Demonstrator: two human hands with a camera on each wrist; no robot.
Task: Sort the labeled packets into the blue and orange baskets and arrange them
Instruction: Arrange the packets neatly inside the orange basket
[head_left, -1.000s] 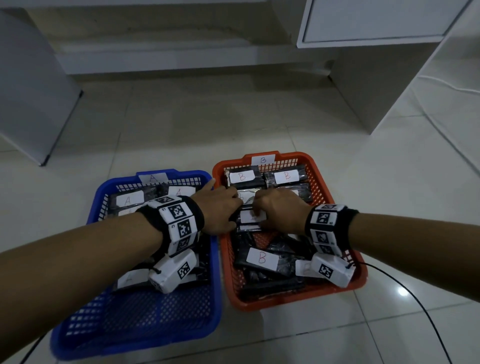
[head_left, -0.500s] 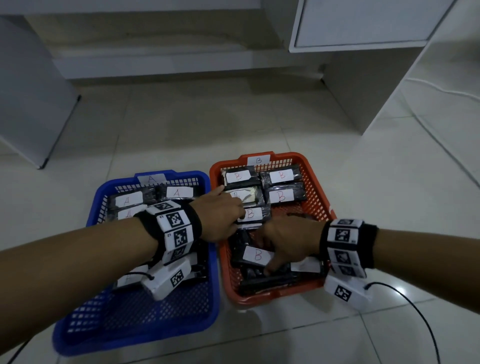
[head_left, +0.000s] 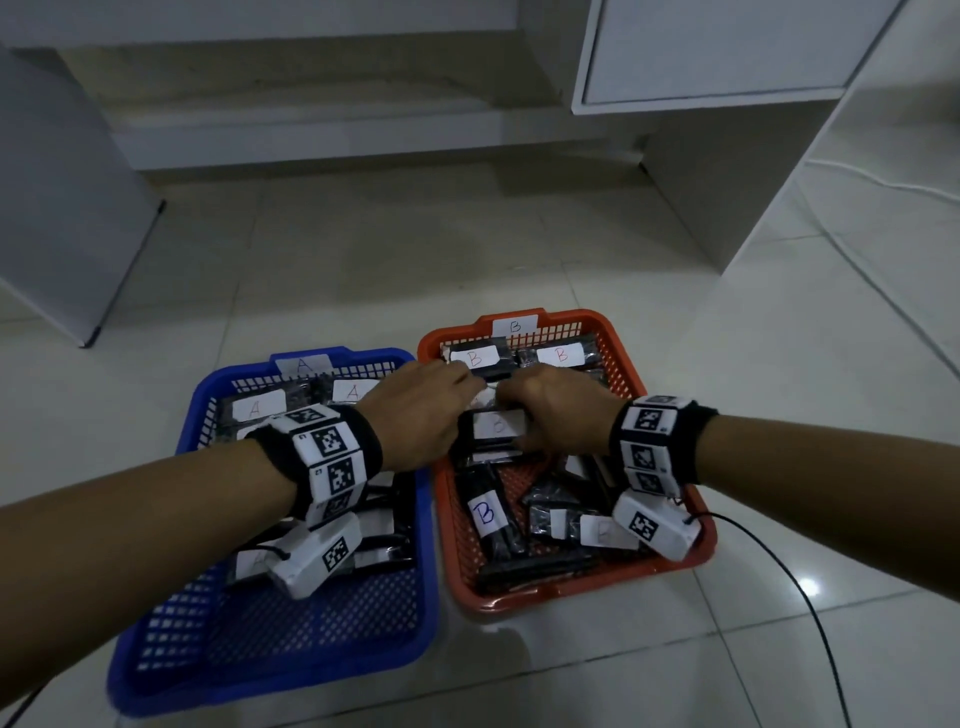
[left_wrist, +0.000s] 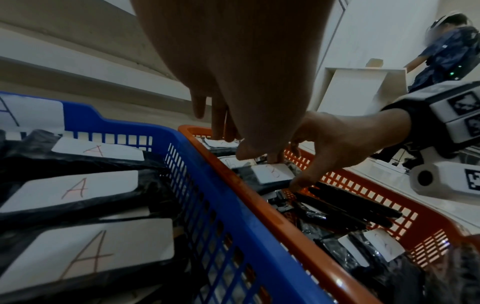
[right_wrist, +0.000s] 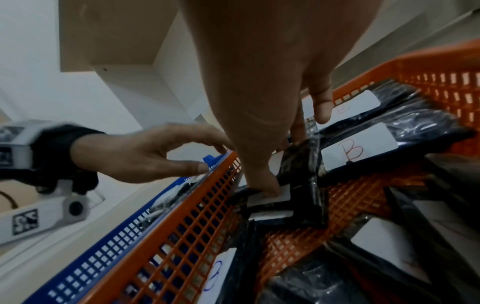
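Two baskets sat side by side on the floor in the lower middle of the head view. The blue basket (head_left: 431, 519) on the left held black packets with white labels marked A (head_left: 258, 406), bunched at its far end. The orange basket (head_left: 691, 499) on the right held black packets marked B: neat ones along its far end (head_left: 560, 354) and a loose jumble near the bottom of the frame (head_left: 485, 512). Both hands met over the middle of the orange basket. The right hand (head_left: 563, 410) pinched one B packet (head_left: 496, 426) between thumb and fingers, and this packet lay on top of a small stack. The left hand (head_left: 415, 413) had its fingers straight, with the tips resting on the packets just past it. Only the right wrist view showed the thumb (right_wrist: 262, 181) pressing on the packet's white label. Only the left wrist view showed another person (left_wrist: 446, 49) in blue, standing in the upper right corner.
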